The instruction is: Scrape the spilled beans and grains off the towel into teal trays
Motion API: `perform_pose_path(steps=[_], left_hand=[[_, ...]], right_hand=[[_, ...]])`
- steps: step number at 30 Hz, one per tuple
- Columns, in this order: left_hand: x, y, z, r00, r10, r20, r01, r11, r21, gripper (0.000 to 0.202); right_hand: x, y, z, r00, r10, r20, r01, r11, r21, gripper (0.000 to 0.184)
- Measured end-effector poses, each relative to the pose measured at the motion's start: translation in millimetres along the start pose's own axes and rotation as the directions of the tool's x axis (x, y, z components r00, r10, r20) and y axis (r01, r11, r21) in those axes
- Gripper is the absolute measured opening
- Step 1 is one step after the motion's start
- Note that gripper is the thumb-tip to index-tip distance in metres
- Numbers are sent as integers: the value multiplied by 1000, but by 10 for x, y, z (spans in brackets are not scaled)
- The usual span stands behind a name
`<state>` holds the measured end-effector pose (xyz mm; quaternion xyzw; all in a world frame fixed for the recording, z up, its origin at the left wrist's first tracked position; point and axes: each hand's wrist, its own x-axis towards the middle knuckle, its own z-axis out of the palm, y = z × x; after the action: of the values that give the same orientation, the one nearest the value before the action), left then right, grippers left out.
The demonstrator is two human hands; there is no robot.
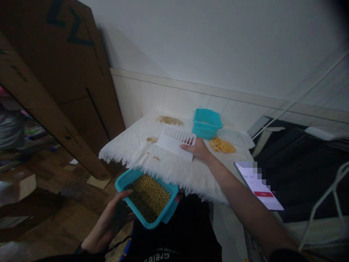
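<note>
My left hand grips a teal plastic tub just below the table's front edge, its thumb over the rim. Round tan beans, which look like soybeans, fill much of the tub. On the tabletop, my right hand is closed on the right end of a white slotted plastic plate, thumb on top. Left of the plate lies a small heap of beans, with a few stray ones nearer the fringe. Behind it spreads a larger pale pile of grains or beans.
A white fringed cloth covers the table. At its back stands a second teal tub, near a yellow heap and a clear lid. A phone lies at right. Tall cardboard stands at left.
</note>
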<state>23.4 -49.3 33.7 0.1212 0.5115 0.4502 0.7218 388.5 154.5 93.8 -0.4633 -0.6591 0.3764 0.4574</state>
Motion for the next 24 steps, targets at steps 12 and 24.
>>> perform_pose_path(steps=[12, 24], left_hand=[[-35, 5, 50, 998, 28, -58, -27, 999, 17, 70], [9, 59, -20, 999, 16, -43, -17, 1000, -9, 88]], right_hand=[[-127, -212, 136, 999, -45, 6, 45, 997, -68, 37], [-535, -595, 628, 979, -135, 150, 183, 908, -376, 35]])
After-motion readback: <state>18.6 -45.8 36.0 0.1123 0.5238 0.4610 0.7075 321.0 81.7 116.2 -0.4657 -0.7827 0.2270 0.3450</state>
